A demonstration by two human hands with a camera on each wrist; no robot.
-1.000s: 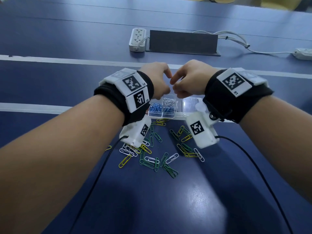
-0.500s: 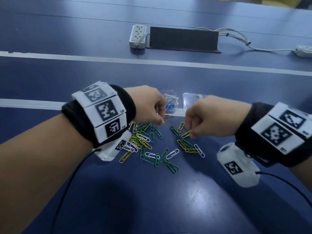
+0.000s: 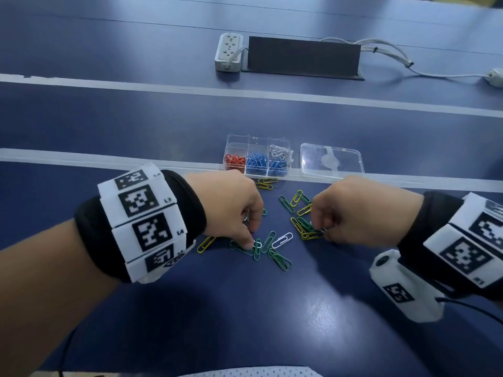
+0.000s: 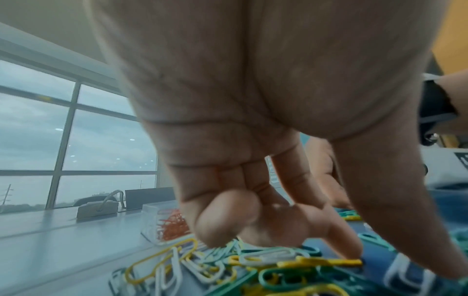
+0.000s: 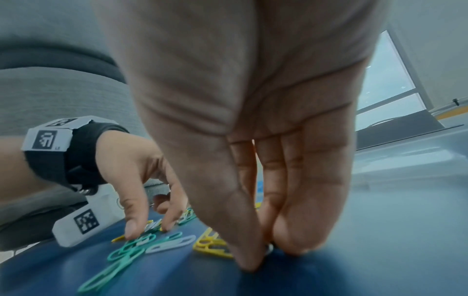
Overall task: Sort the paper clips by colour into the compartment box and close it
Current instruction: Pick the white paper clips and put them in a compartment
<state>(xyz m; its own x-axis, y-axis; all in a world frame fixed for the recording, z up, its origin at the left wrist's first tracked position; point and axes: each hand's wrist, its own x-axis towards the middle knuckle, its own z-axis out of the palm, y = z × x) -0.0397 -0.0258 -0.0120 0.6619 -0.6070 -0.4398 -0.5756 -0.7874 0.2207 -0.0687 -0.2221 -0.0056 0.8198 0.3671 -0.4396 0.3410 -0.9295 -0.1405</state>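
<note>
The clear compartment box (image 3: 236, 145) stands open on the table, its lid (image 3: 332, 161) flat to the right. It holds red clips (image 3: 234, 161), blue clips (image 3: 257, 161) and white clips (image 3: 278, 150) in separate compartments. Loose green, yellow and white clips (image 3: 275, 244) lie in front of it. My left hand (image 3: 251, 242) reaches down with thumb and forefinger around a white clip (image 3: 257, 244) in the pile (image 4: 268, 258); its other fingers (image 4: 228, 218) are curled in. My right hand (image 3: 321, 231) pinches a white clip (image 5: 269, 249) on the table beside yellow clips (image 5: 210, 245).
A white power strip (image 3: 228, 51) and a dark flat stand (image 3: 303, 57) sit at the far side, with grey cables (image 3: 392, 54) running right. Pale stripes (image 3: 109, 159) cross the blue table. Black leads trail from both wrist cameras.
Both hands have come back from above the box and dropped to the loose clips, the left to the pile's near side, the right to its right side. The box now shows uncovered.
</note>
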